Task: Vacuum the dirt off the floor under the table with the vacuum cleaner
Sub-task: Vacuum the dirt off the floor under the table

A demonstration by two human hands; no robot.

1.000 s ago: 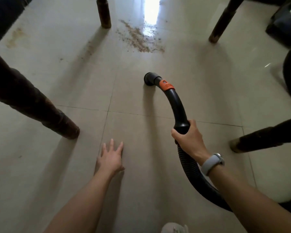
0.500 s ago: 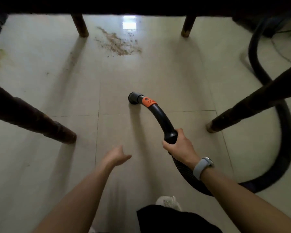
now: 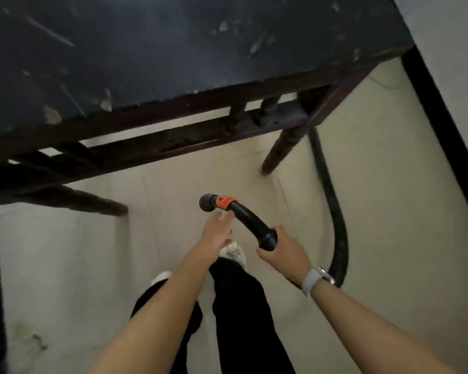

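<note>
I look down from above the dark table (image 3: 173, 49), whose top fills the upper part of the head view. My right hand (image 3: 281, 252) grips the black curved vacuum handle (image 3: 251, 222), which ends in an orange collar (image 3: 223, 202) and a round open nozzle (image 3: 207, 202) held above the floor. My left hand (image 3: 216, 233) is open, fingers stretched forward, just left of the handle and below the nozzle. The black hose (image 3: 335, 233) runs from my right hand back past the table leg. The dirt patch is hidden by the table top.
Table legs stand at the right (image 3: 281, 147) and at the left (image 3: 92, 203). A dark baseboard (image 3: 443, 125) runs along the wall on the right. My black trousers (image 3: 238, 306) and white shoe (image 3: 235, 252) are below my hands. A faint stain (image 3: 35, 341) marks the tiles at lower left.
My view has risen from under the table to above it, hiding the dirt. The nozzle lifted off the floor, and my left hand left the floor and moved up beside the handle.
</note>
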